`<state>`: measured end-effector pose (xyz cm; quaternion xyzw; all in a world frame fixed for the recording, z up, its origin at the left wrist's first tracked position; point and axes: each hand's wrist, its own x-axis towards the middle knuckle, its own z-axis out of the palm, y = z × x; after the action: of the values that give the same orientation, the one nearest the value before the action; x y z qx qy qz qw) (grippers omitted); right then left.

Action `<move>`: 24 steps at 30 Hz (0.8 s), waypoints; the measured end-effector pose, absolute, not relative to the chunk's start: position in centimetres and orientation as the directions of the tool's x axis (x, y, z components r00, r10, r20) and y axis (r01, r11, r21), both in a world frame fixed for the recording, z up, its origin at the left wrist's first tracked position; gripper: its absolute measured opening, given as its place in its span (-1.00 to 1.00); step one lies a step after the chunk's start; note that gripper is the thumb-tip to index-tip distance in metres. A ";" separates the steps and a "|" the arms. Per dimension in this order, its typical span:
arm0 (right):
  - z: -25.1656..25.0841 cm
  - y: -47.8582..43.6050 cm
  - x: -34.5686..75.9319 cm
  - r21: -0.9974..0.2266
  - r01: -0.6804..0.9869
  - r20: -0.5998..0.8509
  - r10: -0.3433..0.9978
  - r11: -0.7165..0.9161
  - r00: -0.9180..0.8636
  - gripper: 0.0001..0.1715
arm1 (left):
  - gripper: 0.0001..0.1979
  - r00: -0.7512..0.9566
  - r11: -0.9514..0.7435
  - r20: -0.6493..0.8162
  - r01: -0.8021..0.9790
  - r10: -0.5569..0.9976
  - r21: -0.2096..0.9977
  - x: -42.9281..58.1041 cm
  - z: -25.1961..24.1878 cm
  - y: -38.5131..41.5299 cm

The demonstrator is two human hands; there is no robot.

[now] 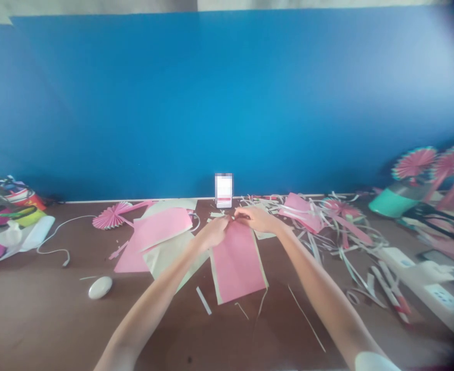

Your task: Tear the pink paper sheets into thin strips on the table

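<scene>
Both grips are closed on the far edge of a pink sheet (238, 265): the left grip (211, 234) is pinched on its far left corner and the right grip (256, 219) on its far right part, with the fingertips of the two nearly touching; the fine detail of the pinch is blurred. The sheet is laid flat on the brown surface (49, 319), at the middle, with its long side running from near to far and a pale backing shown along its edges. Just left of it, more pink paper (161, 229) is stacked over cream paper (165, 257), and farther left a folded pink fan (111, 216) is seen. A white oval (100, 287) and a thin white cable (57, 242) are placed at the near left. A short white strip (204, 300) is lying near the sheet's near left corner. A small white card (224, 190) is propped against the blue wall (227, 103), just beyond the grips. To the right, cut paper strips (327, 232) are scattered, and a white power strip (435, 288) is set at the near right. More fans (414, 162) are stood at the far right.
</scene>
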<state>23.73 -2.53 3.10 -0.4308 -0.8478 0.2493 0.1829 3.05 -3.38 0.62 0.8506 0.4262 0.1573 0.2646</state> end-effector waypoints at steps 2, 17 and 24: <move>3.3 -2.6 23.8 -0.597 0.631 0.106 0.828 0.496 -0.551 -0.78 | -0.71 0.568 -0.484 0.028 0.673 0.823 0.560 3.1 0.6 -3.3; 3.8 -2.4 23.7 -0.702 0.491 0.254 0.826 0.515 -0.503 -0.76 | -0.58 0.512 -0.468 0.052 0.735 0.858 0.491 3.0 1.2 -3.5; 4.4 -2.8 23.7 -0.736 0.440 0.304 0.832 0.514 -0.464 -0.71 | -0.51 0.504 -0.468 0.063 0.738 0.861 0.486 2.9 1.2 -3.4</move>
<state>23.67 -2.77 4.43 -0.3957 -0.8035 0.2936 0.3341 2.88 -3.35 1.15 0.8431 0.4743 0.1516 0.2031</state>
